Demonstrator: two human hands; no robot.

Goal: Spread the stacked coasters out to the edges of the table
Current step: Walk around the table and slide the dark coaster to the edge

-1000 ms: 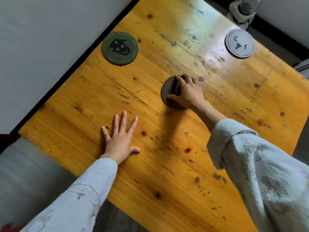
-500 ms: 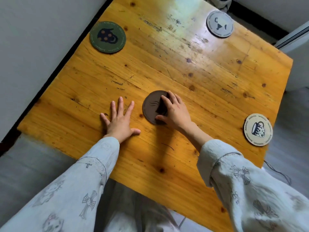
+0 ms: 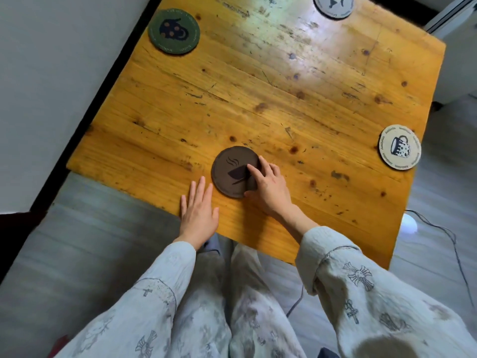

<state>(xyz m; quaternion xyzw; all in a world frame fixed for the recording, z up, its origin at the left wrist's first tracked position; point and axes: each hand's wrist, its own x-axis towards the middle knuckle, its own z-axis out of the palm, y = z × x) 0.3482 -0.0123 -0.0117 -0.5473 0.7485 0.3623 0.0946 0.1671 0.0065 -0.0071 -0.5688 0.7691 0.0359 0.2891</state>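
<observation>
A brown round coaster (image 3: 231, 171) with a steaming cup drawn on it lies flat near the table's near edge. My right hand (image 3: 268, 188) rests on its right half, fingertips pressing down and thumb at its near rim. My left hand (image 3: 198, 211) lies flat on the wood just left of the coaster, fingers together, holding nothing. A green coaster (image 3: 174, 31) sits at the far left edge. At the far edge lies a grey coaster (image 3: 333, 6), partly cut off by the frame. A beige coaster (image 3: 399, 147) with a mug picture is at the right edge.
The wooden table (image 3: 271, 99) is scratched and knotted. A white wall with a dark baseboard (image 3: 103, 99) runs along its left side. Grey floor lies below, with a cable (image 3: 449, 239) at the right. My legs are under the near edge.
My right hand has slid the brown coaster from the middle of the table toward the near edge. My left hand stayed flat and now sits at that edge beside the coaster.
</observation>
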